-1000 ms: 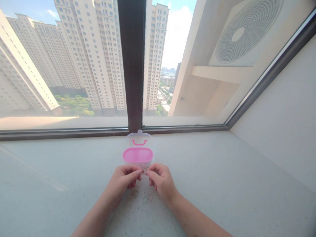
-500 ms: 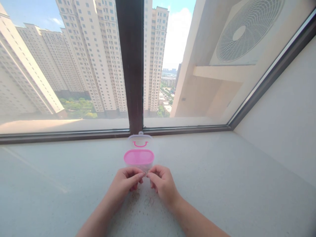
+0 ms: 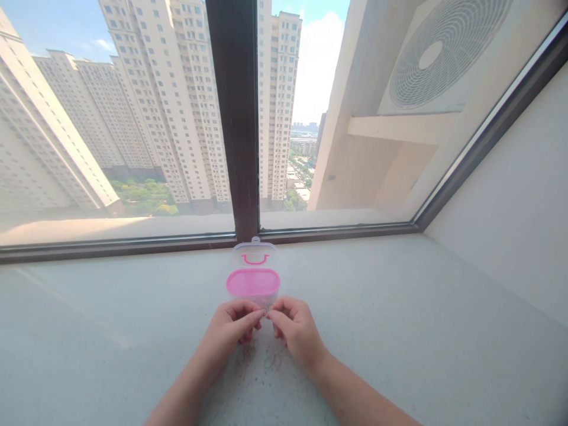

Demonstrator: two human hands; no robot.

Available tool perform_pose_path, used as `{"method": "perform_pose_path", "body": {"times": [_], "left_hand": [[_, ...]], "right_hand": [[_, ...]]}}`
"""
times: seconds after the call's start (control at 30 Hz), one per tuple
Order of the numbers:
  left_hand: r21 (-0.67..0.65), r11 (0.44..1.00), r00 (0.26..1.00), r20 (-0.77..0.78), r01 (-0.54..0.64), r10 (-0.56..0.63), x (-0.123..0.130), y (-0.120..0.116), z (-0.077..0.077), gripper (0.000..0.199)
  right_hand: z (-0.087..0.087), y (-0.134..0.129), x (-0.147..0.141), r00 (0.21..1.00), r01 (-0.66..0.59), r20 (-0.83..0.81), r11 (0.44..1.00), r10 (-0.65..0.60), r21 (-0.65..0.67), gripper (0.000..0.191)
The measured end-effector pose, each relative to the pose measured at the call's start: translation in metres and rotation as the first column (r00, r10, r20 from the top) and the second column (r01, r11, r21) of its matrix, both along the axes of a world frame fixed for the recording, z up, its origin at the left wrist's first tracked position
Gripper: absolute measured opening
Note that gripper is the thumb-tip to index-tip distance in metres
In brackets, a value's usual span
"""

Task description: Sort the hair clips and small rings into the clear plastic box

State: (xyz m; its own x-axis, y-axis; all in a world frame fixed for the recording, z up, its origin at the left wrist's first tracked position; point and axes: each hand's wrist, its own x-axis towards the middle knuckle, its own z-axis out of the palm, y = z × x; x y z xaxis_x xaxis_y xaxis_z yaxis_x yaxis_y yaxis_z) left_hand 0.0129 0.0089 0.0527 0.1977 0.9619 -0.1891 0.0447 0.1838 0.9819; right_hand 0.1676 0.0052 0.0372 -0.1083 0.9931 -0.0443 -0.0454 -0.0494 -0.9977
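"One thin loop, lower centre — who has it?"

"Left hand, thumb and forefinger closed on it. Right hand pinches what looks like a second loop, just beside."

"Done, left?"

"Loops in hand — whether they touch, can't tell. Loose loops remain on the sill below the hands. Pink box behind, lid up."

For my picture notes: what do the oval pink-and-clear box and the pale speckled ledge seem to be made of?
Oval pink-and-clear box: likely smooth plastic, since the lid is translucent and the pink part evenly coloured.
Pale speckled ledge: perhaps stone or imitation stone, smooth-looking, judging by its fine specks.
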Motion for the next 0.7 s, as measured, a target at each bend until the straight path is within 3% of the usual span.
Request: {"method": "perform_pose_path", "body": {"times": [0.7], "left_hand": [[-0.002,1.0,0.999,0.027,0.02,-0.02,-0.0012,0.0004,-0.0021,0.027]], "right_hand": [[0.0012,-0.0016,-0.0011,1.0,-0.01,0.01,1.0,0.01,-0.001,0.016]]}}
